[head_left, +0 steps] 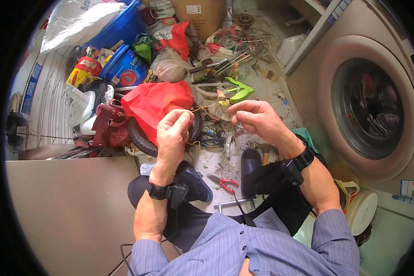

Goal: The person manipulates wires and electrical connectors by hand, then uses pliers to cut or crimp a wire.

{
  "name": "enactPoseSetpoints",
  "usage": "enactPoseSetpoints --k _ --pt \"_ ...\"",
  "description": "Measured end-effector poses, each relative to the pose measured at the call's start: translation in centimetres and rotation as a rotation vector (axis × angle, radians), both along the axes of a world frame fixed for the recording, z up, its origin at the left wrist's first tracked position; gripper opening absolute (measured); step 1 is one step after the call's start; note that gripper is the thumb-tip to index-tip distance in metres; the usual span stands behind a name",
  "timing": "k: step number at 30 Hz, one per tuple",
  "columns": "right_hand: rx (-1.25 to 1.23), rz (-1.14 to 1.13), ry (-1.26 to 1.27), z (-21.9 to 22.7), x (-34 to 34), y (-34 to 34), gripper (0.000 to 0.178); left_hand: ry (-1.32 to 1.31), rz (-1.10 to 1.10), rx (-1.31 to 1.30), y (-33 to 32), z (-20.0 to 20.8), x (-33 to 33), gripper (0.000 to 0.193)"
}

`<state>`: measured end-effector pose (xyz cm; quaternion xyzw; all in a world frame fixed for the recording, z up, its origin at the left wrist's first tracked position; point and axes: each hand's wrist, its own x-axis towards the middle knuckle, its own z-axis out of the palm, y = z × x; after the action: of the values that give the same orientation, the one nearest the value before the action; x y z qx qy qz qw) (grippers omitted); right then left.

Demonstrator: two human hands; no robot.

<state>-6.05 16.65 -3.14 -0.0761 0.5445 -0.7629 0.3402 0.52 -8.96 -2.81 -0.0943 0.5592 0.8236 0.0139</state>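
My left hand (174, 131) is closed in a pinch on a thin yellowish wire (208, 107). A loose tail of similar wire curls below this hand. The wire runs across toward my right hand (257, 118), whose thumb and fingers pinch at its other end; the exact grip point is too small to see clearly. Both hands are held up over the cluttered floor, apart from each other. Below them, between my feet, lie red-handled pliers (223, 182). A red plastic bag (158, 108) rests on a black tyre-like ring (145, 143) behind my left hand.
Bright green clamp-like tool (240, 89) and a heap of tangled wires (237, 41) lie beyond my hands. At the right stands a washing machine (372, 110). Blue tubs (124, 66) and bags crowd the far left. A flat beige panel (78, 207) lies left of my legs.
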Motion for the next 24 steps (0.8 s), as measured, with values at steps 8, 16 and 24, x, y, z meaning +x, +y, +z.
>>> enactPoseSetpoints --k 8,16,24 --pt "0.055 -0.027 0.175 0.4 0.5 -0.4 0.024 -0.024 -0.012 0.038 0.7 0.2 0.1 0.014" --pt "0.253 0.006 0.490 -0.8 1.0 -1.5 0.017 -0.202 0.074 0.191 2.1 -0.7 -0.3 0.013" --pt "0.346 -0.036 0.981 0.8 1.9 -3.8 0.024 -0.322 -0.130 0.478 4.0 -2.6 -0.5 0.014"
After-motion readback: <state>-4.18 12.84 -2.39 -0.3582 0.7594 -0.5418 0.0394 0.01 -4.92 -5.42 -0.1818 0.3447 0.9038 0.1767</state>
